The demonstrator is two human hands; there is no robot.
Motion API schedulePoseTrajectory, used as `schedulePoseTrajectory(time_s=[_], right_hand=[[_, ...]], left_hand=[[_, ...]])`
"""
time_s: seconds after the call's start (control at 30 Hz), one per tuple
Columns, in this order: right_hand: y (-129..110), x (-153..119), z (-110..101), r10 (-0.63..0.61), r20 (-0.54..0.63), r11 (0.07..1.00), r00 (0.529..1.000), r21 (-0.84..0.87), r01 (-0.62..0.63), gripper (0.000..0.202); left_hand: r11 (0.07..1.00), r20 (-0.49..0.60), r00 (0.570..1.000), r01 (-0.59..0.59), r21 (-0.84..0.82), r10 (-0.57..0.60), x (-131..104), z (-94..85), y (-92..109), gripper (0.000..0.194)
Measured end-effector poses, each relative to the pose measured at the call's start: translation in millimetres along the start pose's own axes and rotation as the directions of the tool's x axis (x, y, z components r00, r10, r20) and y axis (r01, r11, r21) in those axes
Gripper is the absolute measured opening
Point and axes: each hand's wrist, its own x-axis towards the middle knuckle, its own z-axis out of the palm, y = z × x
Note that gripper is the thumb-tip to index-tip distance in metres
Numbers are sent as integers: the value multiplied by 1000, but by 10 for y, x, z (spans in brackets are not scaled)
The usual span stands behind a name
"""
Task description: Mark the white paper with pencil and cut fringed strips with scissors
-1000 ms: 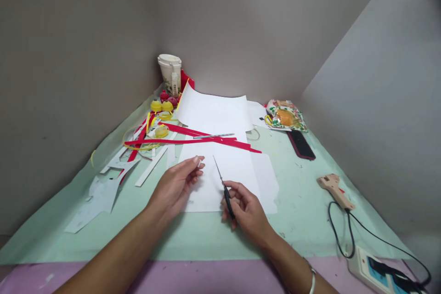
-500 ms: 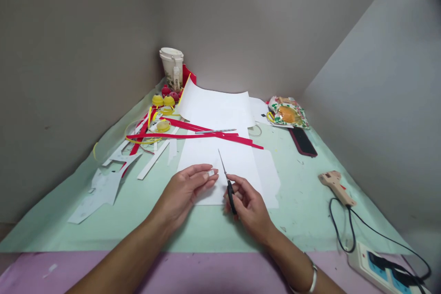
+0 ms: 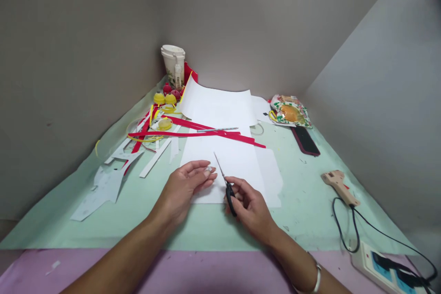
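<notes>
My left hand [image 3: 186,183] pinches a small white piece of paper [image 3: 208,169] between thumb and fingertips, over the white paper sheets. In my right hand [image 3: 250,204] is a pair of black-handled scissors [image 3: 230,195], its thin blades pointing up and to the left, close to the small piece but apart from it. Beneath both hands lies a white sheet of paper [image 3: 220,156]. Long red strips [image 3: 186,133] and a slim pencil-like stick [image 3: 217,129] cross the sheet farther back.
White offcuts [image 3: 106,183], yellow-capped pieces [image 3: 164,123] and a lidded cup [image 3: 173,64] are at left. A phone [image 3: 305,141], a food packet [image 3: 291,111] and a glue gun [image 3: 339,187] lie at right. The gun's cord runs toward a power strip [image 3: 374,264].
The scissors' tips have swung slightly left, toward my left hand. The small paper piece has turned a little in my left fingertips. The whole view has shifted slightly.
</notes>
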Motion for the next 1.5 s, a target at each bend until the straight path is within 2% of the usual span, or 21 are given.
schedulePoseTrajectory(time_s=[0.2,0.37,0.63,0.87,1.33,1.5], right_hand=[[34,-13,-6,-9,28,997,1000,-72,11,43],[47,-20,5,-33,29,995,999,-95,36,43],[38,-28,9,-38,12,994,999,-97,39,43],[32,-36,7,-42,26,991,999,-123,45,43],[-1,-42,11,-47,48,976,998,-210,56,42],[-10,-40,18,-56,47,974,997,-216,65,41]], left_hand=[[988,-26,999,19,-152,-23,19,-25,38,22],[977,-29,1000,4,-213,-11,3,-39,77,13],[991,-11,999,-32,-132,31,-20,-37,83,3],[996,23,997,-78,-42,79,-29,-38,60,10],[994,-11,996,-92,-62,91,0,-59,51,20],[993,-27,996,-82,-82,80,1,-61,66,17]])
